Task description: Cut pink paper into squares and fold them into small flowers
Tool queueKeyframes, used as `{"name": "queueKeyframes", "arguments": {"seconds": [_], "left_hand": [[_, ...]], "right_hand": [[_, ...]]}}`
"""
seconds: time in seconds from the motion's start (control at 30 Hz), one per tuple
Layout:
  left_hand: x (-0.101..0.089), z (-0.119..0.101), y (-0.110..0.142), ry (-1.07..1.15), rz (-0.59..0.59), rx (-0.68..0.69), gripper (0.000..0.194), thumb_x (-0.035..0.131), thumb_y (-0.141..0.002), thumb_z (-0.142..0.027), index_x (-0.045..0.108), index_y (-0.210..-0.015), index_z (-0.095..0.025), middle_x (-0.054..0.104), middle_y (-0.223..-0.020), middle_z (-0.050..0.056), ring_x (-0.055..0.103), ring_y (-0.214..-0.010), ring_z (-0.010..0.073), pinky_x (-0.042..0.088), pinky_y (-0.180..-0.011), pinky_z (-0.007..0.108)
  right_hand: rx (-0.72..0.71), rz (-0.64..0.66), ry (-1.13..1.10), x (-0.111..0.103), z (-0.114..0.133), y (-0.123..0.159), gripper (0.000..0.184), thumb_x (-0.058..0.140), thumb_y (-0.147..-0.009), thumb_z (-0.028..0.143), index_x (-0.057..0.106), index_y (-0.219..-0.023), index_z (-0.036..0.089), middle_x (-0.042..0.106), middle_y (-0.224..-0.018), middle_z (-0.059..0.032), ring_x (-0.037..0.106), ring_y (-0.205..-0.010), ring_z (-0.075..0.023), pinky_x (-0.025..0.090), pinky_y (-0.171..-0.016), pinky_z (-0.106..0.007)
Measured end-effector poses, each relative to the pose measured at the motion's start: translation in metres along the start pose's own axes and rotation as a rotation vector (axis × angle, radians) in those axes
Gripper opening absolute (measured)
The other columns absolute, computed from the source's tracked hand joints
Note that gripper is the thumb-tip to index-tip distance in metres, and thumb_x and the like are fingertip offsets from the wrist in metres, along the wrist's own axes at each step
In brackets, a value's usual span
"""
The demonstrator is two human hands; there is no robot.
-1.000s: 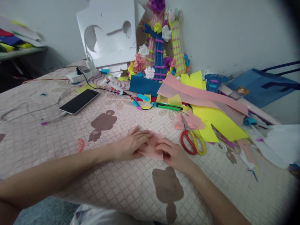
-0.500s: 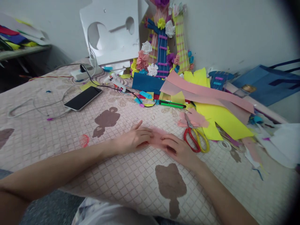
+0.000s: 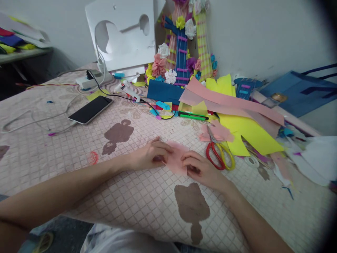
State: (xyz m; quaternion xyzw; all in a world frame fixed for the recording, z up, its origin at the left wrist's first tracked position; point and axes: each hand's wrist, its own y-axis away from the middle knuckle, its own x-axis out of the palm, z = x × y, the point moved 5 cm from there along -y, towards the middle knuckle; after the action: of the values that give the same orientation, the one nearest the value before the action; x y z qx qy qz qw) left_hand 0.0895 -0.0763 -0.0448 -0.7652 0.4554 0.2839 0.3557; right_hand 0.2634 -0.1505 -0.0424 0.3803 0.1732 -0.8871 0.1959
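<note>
Between my hands is a small piece of thin pink paper (image 3: pixel 177 159), lying flat just above or on the quilted tablecloth (image 3: pixel 147 196). My left hand (image 3: pixel 154 154) pinches its left edge, fingers curled. At the right edge, my right hand (image 3: pixel 198 165) grips the paper between thumb and bent fingers. Scissors (image 3: pixel 219 154) with one red and one yellow handle lie just beyond my right hand. Their blades rest on a small pile of cut pink paper pieces (image 3: pixel 218 130).
Yellow paper (image 3: pixel 252 135) and long pink strips (image 3: pixel 237 100) spread at the right. A green craft knife (image 3: pixel 193 116), glue gun (image 3: pixel 129 90) and phone (image 3: pixel 91 109) lie farther back. Cables run across the left. Decorated paper guitars (image 3: pixel 181 56) lean at the wall beside white foam (image 3: pixel 123 35).
The pink paper shows flatter and larger between my hands, reaching lower toward me. My hands have shifted only slightly, with fingers a little more curled. The view has moved slightly.
</note>
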Motion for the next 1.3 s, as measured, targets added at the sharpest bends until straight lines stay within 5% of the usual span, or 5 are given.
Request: {"name": "queueKeyframes", "arguments": {"seconds": [0.23, 0.63, 0.97, 1.3], "left_hand": [[-0.004, 0.001, -0.004, 0.099, 0.055, -0.002, 0.007, 0.06, -0.084, -0.02, 0.066, -0.084, -0.019, 0.061, -0.122, 0.006, 0.054, -0.115, 0.0177, 0.012, -0.114, 0.045], [0.003, -0.001, -0.01, 0.065, 0.002, -0.117, 0.01, 0.055, -0.086, -0.023, 0.066, -0.085, -0.022, 0.067, -0.088, 0.0, 0.058, -0.092, 0.0155, 0.009, -0.112, 0.051], [0.01, -0.001, -0.022, 0.054, 0.043, -0.211, 0.007, 0.059, -0.081, -0.024, 0.064, -0.081, -0.019, 0.064, -0.076, -0.001, 0.058, -0.087, 0.0178, 0.015, -0.108, 0.057], [0.014, -0.002, -0.018, 0.06, -0.04, -0.253, 0.007, 0.059, -0.08, -0.024, 0.061, -0.084, -0.018, 0.063, -0.079, -0.001, 0.058, -0.082, 0.0154, 0.011, -0.107, 0.056]], "right_hand": [[0.038, -0.024, -0.071, -0.003, -0.003, -0.002, 0.014, 0.053, -0.085, 0.014, 0.062, -0.088, 0.023, 0.059, -0.099, -0.0044, 0.058, -0.088, -0.0158, 0.049, -0.072, -0.028], [0.187, -0.085, -0.064, 0.003, 0.002, -0.01, 0.005, 0.056, -0.085, 0.018, 0.059, -0.083, 0.021, 0.056, -0.087, -0.0009, 0.053, -0.074, -0.0118, 0.042, -0.062, -0.024], [0.254, -0.134, -0.047, 0.003, 0.0, -0.011, 0.006, 0.057, -0.084, 0.018, 0.058, -0.078, 0.02, 0.055, -0.082, -0.0005, 0.053, -0.073, -0.0128, 0.039, -0.061, -0.025], [0.288, -0.203, 0.064, 0.008, 0.002, -0.01, 0.009, 0.058, -0.082, 0.017, 0.053, -0.074, 0.02, 0.05, -0.08, 0.0004, 0.049, -0.065, -0.0108, 0.037, -0.058, -0.025]]}}
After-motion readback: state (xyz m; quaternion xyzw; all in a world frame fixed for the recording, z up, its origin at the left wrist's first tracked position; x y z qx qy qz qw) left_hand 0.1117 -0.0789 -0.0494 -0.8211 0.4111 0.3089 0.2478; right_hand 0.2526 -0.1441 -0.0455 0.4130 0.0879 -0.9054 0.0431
